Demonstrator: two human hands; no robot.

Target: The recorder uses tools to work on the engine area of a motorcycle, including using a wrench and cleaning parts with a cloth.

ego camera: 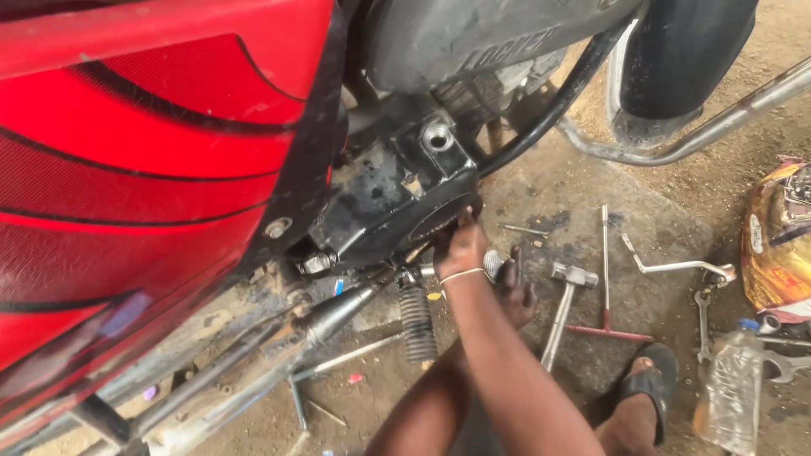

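Here the right hand [463, 247] presses its fingers against the lower edge of the black engine cover [397, 190], gripping nothing clearly; the left hand [515, 291] is below it, its grip hidden. Oily fingers could slip off, and the hammer [564, 295] lies near underfoot.

Both forearms reach up and forward from the bottom edge of the view, lying close together and crossing near the wrists. One hand [463, 245] is raised with its back to the camera, fingers curled forward and out of sight, a thin pale band round its wrist. The other hand [515, 291] sits just below and beside it, fingers bent downward, grip unclear.
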